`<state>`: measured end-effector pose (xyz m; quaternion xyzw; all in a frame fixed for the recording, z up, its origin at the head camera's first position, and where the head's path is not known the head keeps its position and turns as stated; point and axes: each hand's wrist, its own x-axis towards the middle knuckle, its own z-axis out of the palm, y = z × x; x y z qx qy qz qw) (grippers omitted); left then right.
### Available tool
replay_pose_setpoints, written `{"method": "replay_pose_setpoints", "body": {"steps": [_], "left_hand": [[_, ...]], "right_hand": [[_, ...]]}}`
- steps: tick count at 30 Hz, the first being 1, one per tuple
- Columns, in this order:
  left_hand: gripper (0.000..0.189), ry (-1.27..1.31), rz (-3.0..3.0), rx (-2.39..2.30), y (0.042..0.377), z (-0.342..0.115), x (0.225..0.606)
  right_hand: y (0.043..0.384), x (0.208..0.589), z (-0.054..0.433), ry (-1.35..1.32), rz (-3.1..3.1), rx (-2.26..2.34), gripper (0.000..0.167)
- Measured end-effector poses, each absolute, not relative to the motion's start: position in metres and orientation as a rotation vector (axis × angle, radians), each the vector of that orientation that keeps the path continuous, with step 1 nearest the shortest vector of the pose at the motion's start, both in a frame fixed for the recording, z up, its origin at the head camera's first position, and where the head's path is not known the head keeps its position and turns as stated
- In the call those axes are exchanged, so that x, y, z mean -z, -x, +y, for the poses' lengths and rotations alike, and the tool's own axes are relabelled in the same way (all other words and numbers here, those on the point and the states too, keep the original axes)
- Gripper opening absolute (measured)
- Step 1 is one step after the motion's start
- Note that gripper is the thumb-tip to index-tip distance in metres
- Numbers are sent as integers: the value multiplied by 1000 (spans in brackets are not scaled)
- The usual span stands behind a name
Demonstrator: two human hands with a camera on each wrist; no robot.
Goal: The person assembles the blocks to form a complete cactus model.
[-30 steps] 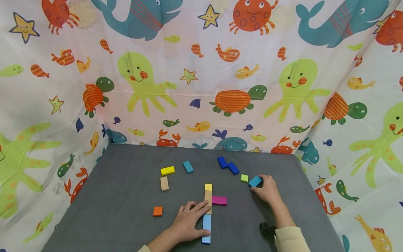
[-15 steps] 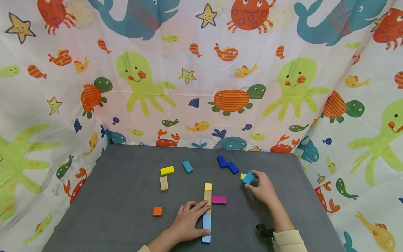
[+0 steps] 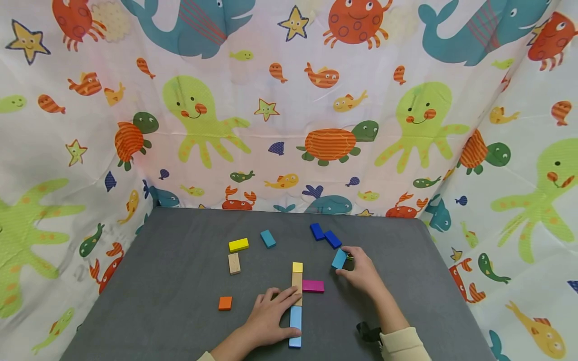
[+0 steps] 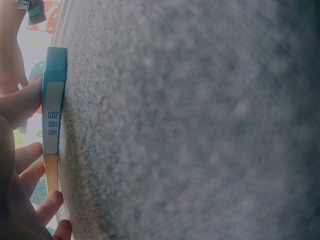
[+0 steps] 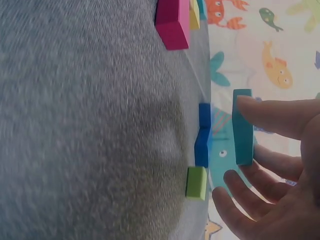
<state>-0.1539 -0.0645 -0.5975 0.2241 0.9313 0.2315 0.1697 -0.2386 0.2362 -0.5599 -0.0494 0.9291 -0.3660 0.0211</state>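
Note:
My right hand (image 3: 361,272) pinches a blue block (image 3: 339,259) between thumb and fingers; the right wrist view shows that block (image 5: 243,127) raised above the table. Partly behind these fingers is a small green block (image 5: 196,183). My left hand (image 3: 272,315) rests along a row of blocks, its fingers on the wooden block (image 3: 296,282) and its thumb on the light blue block (image 3: 295,321). Printed characters mark the light blue block's side in the left wrist view. A small yellow block (image 3: 297,267) tops the row, and a magenta block (image 3: 313,286) juts from its right side.
Two dark blue blocks (image 3: 333,239) lie toward the back of the grey table (image 3: 149,291). To the left are a yellow block (image 3: 239,244), a teal block (image 3: 268,239), a plain wooden block (image 3: 234,263) and an orange block (image 3: 225,303). A patterned curtain (image 3: 271,135) stands behind.
My right hand has carried the blue block leftward, past the green block, toward the row. My left hand stays on the row.

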Motion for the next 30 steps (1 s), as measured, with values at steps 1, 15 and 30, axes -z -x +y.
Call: {"method": "replay_pose_setpoints", "body": {"steps": [1, 15, 30], "left_hand": [[84, -636, 2645, -665, 155, -65, 599], [85, -653, 2653, -693, 156, -66, 607], [86, -651, 2660, -659, 156, -66, 606]], "right_hand": [[238, 560, 235, 157, 2875, 1137, 66], [238, 562, 217, 221, 2836, 1136, 66], [242, 573, 204, 292, 2735, 1225, 67]]}}
